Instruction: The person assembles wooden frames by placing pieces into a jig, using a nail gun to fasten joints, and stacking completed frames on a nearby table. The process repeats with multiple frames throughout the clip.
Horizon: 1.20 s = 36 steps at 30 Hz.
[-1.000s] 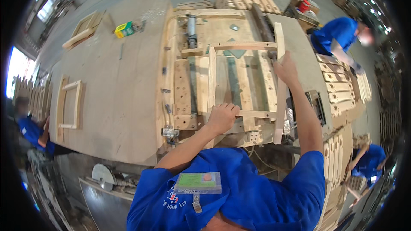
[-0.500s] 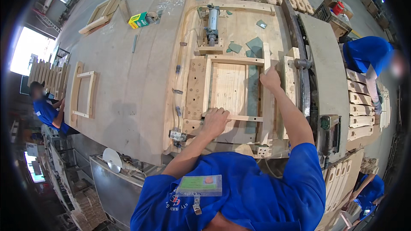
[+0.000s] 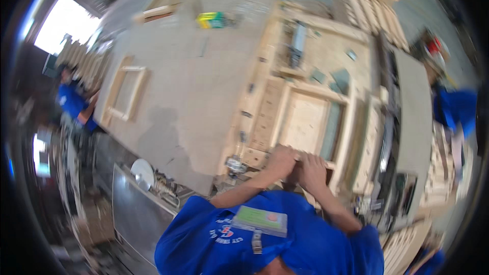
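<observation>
A light wooden frame (image 3: 283, 117) lies in the wooden jig at the near middle of the bench. Its long right-hand bar (image 3: 350, 127) runs along the ends of the cross rails. My left hand (image 3: 281, 161) has its fingers curled over the near cross rail, toward the frame's left corner. Close beside it, my right hand (image 3: 312, 171) also bends its fingers over that rail. Motion smears the picture, and both thumbs are hidden. Past the far rail, a pneumatic cylinder (image 3: 298, 40) is mounted on the jig. Green scraps (image 3: 340, 78) lie near it.
Another wooden frame (image 3: 119, 91) rests at the left bench edge, near a person in blue (image 3: 71, 103). A green and yellow box (image 3: 210, 20) sits farther back. A dark metal rail (image 3: 391, 86) borders the jig on the right. Another person (image 3: 455, 109) bends over stacked slats there.
My right hand has left the right-hand bar and come back to the near rail beside my left hand. The bar now sits along the frame. The whole view has shifted and tilted.
</observation>
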Tool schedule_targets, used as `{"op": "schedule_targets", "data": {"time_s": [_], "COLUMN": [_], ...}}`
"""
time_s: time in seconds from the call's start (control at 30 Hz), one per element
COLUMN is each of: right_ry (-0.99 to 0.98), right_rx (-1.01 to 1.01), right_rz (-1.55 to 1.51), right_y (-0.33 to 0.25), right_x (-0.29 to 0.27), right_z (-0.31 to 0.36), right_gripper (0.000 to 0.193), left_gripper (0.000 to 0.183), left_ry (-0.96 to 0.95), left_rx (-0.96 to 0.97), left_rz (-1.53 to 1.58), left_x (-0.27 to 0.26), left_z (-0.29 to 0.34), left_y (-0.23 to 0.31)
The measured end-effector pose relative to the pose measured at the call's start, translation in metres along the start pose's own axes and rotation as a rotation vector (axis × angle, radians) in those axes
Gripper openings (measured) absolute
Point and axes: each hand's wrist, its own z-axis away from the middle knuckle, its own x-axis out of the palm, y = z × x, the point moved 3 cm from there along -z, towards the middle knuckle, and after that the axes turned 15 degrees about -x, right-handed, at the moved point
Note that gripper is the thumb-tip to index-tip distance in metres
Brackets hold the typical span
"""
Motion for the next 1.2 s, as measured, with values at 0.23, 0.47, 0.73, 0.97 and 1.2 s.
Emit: {"op": "schedule_targets", "data": {"time_s": [0.23,0.47,0.73,0.97,1.2], "right_ry": [-0.071,-0.179,0.035,0.100,0.475], "right_rx": [0.051,0.018,0.153,0.400,0.695], "right_rz": [-0.020,0.024,0.009,0.771,0.066], "right_y": [-0.009,-0.006,0.003,-0.007,0.004], "right_x": [0.008,0.019,-0.034,-0.149,-0.125], "right_z": [0.006,0.011,0.065,0.224,0.210], "right_gripper": [0.038,0.056,0.059,0.057,0.047], "left_gripper": [0.028,0.023,0.015,0.024,0.018], "left_ry": [0.338,0.587,0.405,0.001,-0.224], "left_rx": [0.220,0.226,0.219,0.078,0.259], "left_rz": [0.222,0.295,0.444,0.366,-0.104], "left_x": [-0.080,-0.110,-0.058,0.011,0.030], "left_z": [0.035,0.048,-0.030,-0.055,-0.063], "left_y": [-0.029,-0.034,0.009,0.041,0.055]}}
